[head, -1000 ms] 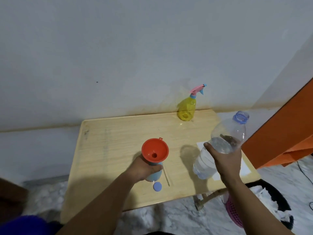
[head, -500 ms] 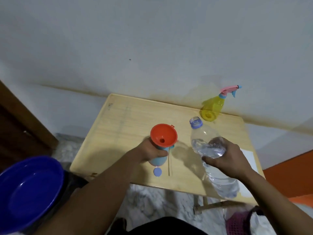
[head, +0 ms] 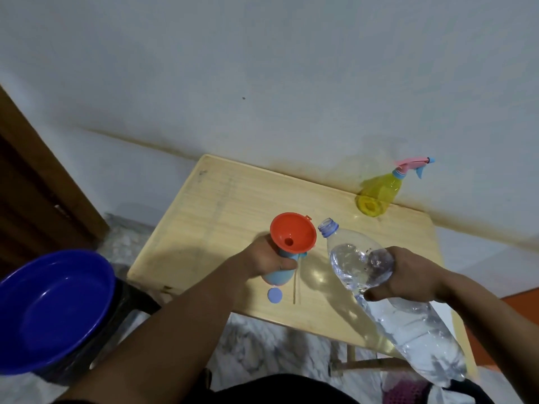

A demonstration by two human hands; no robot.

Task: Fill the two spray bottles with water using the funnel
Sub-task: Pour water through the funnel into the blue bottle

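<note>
Pale wood table (head: 233, 205) carries everything. A clear water bottle (head: 379, 287), uncapped, tilts with its mouth just beside the orange funnel (head: 293, 233), the right hand (head: 408, 275) clamped round it. The yellow spray bottle (head: 379, 193) stands at the far right corner. The left hand (head: 265, 258) grips the blue spray bottle (head: 277, 277) near the front edge, funnel seated in its neck. A blue cap (head: 274, 295) lies just beside it.
</note>
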